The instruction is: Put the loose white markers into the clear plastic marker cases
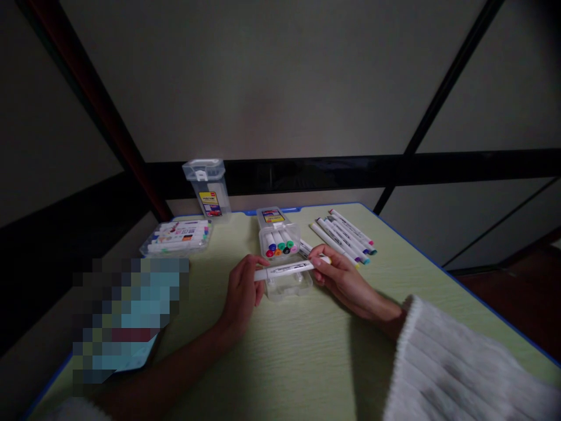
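A white marker (287, 269) with a yellow tip at its right end lies level between my two hands. My right hand (335, 275) pinches it near the yellow end. At the other end, the curled fingers of my left hand (243, 286) close on it. Just beyond the marker lies a clear plastic case (263, 241) holding several markers, their red, blue, green, black and pink ends facing me. Its open clear lid (284, 291) rests on the table below the marker. Another marker (303, 248) is partly hidden behind my right hand.
Several loose markers (344, 237) lie fanned out at the back right. A closed case of markers (177, 238) lies at the left, with an upright clear box (210, 190) behind it. A blurred-out flat device (135, 327) lies on the greenish table (298, 362). Wall panels (272, 82) stand behind.
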Motion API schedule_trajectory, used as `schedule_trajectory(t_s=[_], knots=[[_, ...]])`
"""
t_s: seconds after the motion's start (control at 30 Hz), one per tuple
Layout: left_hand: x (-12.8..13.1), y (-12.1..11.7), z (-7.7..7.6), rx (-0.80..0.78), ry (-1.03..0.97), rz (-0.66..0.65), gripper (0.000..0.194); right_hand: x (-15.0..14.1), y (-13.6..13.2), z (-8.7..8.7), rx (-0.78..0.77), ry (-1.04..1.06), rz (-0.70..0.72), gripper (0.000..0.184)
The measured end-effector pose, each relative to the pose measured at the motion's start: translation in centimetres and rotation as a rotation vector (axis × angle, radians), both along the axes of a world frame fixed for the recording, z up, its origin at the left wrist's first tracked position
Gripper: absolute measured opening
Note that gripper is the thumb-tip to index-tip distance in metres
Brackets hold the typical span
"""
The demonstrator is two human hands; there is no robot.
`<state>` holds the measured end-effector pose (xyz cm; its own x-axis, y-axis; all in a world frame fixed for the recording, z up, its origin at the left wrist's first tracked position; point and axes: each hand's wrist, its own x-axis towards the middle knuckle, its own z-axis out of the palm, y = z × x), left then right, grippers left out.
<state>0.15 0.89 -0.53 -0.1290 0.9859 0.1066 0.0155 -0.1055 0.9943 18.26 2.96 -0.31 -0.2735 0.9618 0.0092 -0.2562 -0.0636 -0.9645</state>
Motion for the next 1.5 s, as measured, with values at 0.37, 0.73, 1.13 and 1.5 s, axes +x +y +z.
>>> schedule_trajectory(t_s=[0.37,0.73,1.13,1.5], knots=[[0.09,-0.03,0.06,-0.023,-0.037,0.004,0.034,0.14,0.06,-0.03,0.066,-0.005,-0.044,0.024],[0.19,-0.04,-0.01,0.006,-0.039,-0.018,0.036,0.08,0.31,-0.61,0.037,-0.109,-0.077,0.032],[0.14,-0.14,0.21,0.014,-0.020,0.007,0.031,-0.17,0.08,-0.27,0.076,-0.054,-0.097,0.029],[-0.01,0.13,-0.03,0.001,-0.008,0.026,0.029,0.04,0.12,-0.24,0.066,-0.044,-0.066,0.027]])
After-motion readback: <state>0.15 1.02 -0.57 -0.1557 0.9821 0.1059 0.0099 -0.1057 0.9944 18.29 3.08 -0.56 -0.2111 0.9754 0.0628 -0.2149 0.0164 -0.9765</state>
